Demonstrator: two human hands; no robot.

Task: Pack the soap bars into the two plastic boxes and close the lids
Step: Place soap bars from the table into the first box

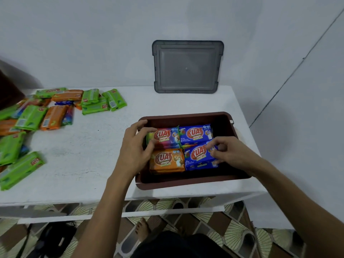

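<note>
- Box of brown plastic (pixel 186 116) sits on the white desk (pixel 89 149), right under both hands. It is open at the top.
- The left hand (pixel 133 148) reaches in at the left side of the brown box. Its fingers (pixel 147 130) and thumb curl round the left end of the pink soap bar (pixel 165 137) and grip it.
- The right hand (pixel 230 151) reaches in from the right side. Its fingers (pixel 216 143) and thumb pinch the right end of the near blue soap bar (pixel 197 158).
- The orange soap bar (pixel 166 161) lies between the two sets of fingers. It touches the pink soap bar and the near blue soap bar.
- The far blue soap bar (pixel 195 134) lies just past the right fingers, side by side with the pink one.
- Edges of more bars show under the orange one.
- The loose soap bars (pixel 55 112), green and orange, lie in a messy heap on the desk, far out to the left of the left fingers.
- The grey lid (pixel 187 67) stands well past the fingers at the back of the desk. It leans on the wall.
</note>
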